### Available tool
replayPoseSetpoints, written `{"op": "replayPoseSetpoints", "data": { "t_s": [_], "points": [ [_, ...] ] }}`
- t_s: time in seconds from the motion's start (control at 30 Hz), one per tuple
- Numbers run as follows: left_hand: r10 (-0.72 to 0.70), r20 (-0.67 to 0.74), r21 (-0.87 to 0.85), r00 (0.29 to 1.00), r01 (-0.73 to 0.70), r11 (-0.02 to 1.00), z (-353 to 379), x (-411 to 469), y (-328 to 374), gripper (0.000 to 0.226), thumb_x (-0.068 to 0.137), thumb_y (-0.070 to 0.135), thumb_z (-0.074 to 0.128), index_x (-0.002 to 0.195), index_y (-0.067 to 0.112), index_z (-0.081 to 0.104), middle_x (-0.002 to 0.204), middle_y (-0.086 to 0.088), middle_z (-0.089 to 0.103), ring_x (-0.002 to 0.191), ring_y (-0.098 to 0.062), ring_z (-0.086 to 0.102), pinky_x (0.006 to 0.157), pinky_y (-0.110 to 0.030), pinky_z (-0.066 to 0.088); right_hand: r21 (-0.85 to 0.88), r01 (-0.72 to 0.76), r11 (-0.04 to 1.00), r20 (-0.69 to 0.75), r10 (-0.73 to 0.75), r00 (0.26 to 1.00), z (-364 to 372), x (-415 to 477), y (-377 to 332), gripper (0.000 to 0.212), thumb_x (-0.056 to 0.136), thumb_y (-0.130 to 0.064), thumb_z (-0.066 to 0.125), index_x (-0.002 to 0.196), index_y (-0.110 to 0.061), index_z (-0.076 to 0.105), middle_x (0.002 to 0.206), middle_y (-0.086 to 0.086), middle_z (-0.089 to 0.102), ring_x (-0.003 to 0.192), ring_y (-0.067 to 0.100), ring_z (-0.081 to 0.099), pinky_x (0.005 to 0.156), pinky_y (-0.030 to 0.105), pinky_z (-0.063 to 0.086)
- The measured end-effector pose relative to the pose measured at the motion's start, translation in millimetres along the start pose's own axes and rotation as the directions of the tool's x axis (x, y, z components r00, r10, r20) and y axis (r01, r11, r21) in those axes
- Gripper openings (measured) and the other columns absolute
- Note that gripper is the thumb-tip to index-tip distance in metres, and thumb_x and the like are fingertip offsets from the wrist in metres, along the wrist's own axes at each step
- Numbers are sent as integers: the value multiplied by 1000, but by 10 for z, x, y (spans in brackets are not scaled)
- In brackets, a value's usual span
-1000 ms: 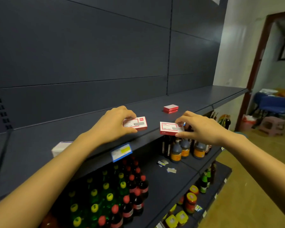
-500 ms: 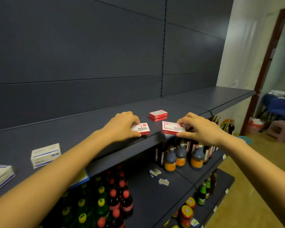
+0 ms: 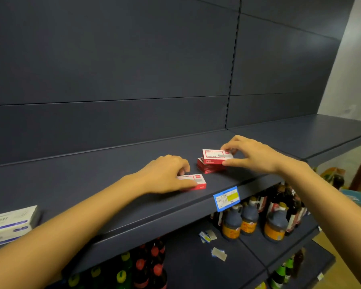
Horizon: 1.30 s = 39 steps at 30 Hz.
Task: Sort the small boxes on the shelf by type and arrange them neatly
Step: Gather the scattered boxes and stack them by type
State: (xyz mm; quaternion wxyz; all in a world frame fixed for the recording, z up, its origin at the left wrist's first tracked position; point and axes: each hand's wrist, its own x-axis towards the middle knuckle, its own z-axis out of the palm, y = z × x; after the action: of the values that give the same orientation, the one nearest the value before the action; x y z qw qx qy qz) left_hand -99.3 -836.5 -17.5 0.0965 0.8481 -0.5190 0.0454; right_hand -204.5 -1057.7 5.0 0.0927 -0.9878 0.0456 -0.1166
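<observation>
Reaching over the dark shelf (image 3: 92,184), we are gripping with our left hand (image 3: 165,174) a red box (image 3: 197,182) lying flat near the front edge. Our right hand (image 3: 252,155) is pinching a second box (image 3: 215,156) by its end, holding it directly over a small red stack (image 3: 208,167).

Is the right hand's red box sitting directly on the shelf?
No, the right hand holds its red box over the stack of red boxes, not on the shelf itself.

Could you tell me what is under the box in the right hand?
Under that box, held by the right hand, sits a red stack; its top is mostly covered.
</observation>
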Motion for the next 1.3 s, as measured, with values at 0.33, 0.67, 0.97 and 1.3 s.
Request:
{"op": "replayPoseSetpoints", "data": {
  "t_s": [0.33, 0.67, 0.97, 1.3],
  "points": [
    [-236, -175, 209, 956, 270, 940, -253, 0, -154, 31, 95, 36, 37, 109, 19, 59, 116, 1, 61, 102, -24, 57, 81, -34, 43, -5, 222, 975, 138, -220, 966, 66, 422, 244, 39, 86, -42, 58, 123, -29, 53, 121, -5, 48, 112, 11, 49, 96, 35, 43],
    [-482, -365, 316, 796, 593, 740, -347, -575, -23, 29, 95, 33, 38, 106, 16, 58, 113, -1, 60, 102, -25, 57, 73, -31, 39, -58, 631, 774, 5, -632, 775, 19, 589, -330, 42, 90, -47, 47, 130, -35, 44, 133, -13, 43, 122, 11, 42, 98, 31, 39],
    [-726, -437, 313, 532, 846, 432, -421, -1939, 250, 33, 95, 37, 38, 117, 18, 53, 120, -2, 57, 112, -23, 51, 83, -33, 42, 84, 849, 522, -82, -845, 528, 425, 623, -1600, 35, 94, -40, 44, 129, -34, 44, 131, -15, 47, 121, 10, 42, 87, 29, 39],
    [-819, -498, 197, 284, 957, 212, -639, -3429, 275, 31, 92, 38, 45, 112, 17, 56, 113, -3, 60, 103, -20, 56, 83, -37, 51, 116, 909, 401, -84, -908, 411, 643, 338, -2941, 34, 91, -41, 47, 124, -31, 50, 130, -10, 51, 120, 13, 45, 89, 34, 44]
  ]
}}
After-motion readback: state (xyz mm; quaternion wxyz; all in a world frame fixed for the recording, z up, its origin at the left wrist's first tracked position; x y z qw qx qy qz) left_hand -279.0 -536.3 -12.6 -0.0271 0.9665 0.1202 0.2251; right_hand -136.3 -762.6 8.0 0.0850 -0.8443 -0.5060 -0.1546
